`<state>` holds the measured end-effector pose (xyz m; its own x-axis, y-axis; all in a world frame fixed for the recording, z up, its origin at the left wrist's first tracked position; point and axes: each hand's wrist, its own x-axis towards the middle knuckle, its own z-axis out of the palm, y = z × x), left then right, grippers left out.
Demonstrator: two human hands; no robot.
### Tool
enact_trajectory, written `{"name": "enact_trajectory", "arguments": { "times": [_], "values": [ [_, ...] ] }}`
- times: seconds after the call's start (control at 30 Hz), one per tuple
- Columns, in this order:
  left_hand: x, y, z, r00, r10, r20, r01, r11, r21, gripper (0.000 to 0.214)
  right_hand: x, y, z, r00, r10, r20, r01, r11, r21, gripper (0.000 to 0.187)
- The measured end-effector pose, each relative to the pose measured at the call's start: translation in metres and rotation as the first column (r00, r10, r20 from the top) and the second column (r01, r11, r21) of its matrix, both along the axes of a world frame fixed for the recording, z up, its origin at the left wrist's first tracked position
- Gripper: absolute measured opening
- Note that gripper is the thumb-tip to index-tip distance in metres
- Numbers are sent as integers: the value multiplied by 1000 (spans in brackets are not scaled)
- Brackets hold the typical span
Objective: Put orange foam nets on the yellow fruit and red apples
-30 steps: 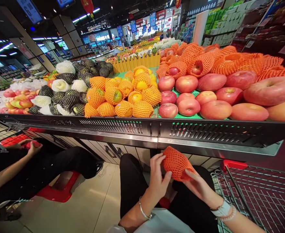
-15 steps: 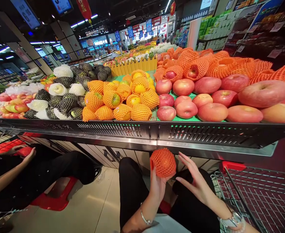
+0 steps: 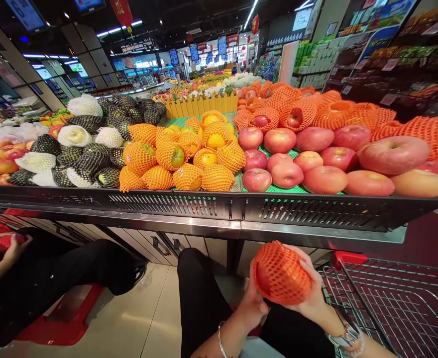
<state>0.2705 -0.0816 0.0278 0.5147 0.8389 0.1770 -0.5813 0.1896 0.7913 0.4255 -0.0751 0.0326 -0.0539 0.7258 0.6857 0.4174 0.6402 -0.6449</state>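
Between my hands, just in front of the display's edge, is an apple [image 3: 284, 273] wrapped in an orange foam net sleeve. My left hand [image 3: 254, 301] grips it from the left and below, its fingers partly hidden behind the fruit. From the right, my right hand [image 3: 312, 286] curls round it, fingers over the far top side. A bracelet sits on my left wrist and a watch on my right. Above, bare red apples [image 3: 288, 175] lie in the black tray, with net-wrapped apples [image 3: 297, 114] heaped behind them.
Orange-netted citrus [image 3: 187, 176] and dark-netted fruit [image 3: 92, 161] fill the tray's left part. The black tray wall [image 3: 308, 211] runs along the steel ledge. A wire cart [image 3: 394, 298] stands at my right. To my left, a seated person [image 3: 65, 268] holds a red-netted fruit near a red stool [image 3: 58, 325].
My right hand was open and apart from the fruit; now it has closed on its right side. The netted apple has moved right and lower, and turned.
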Motion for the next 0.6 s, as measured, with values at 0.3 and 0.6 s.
{"name": "enact_trajectory", "arguments": {
  "times": [0.3, 0.6],
  "values": [
    [-31, 58, -29, 975, 212, -69, -212, 977, 9, 78, 18, 128, 156, 934, -354, 34, 324, 887, 328, 99],
    [-57, 80, -159, 904, 155, -397, -320, 862, -392, 76, -20, 352, 286, 522, -549, 652, 562, 797, 221, 88]
  ]
}}
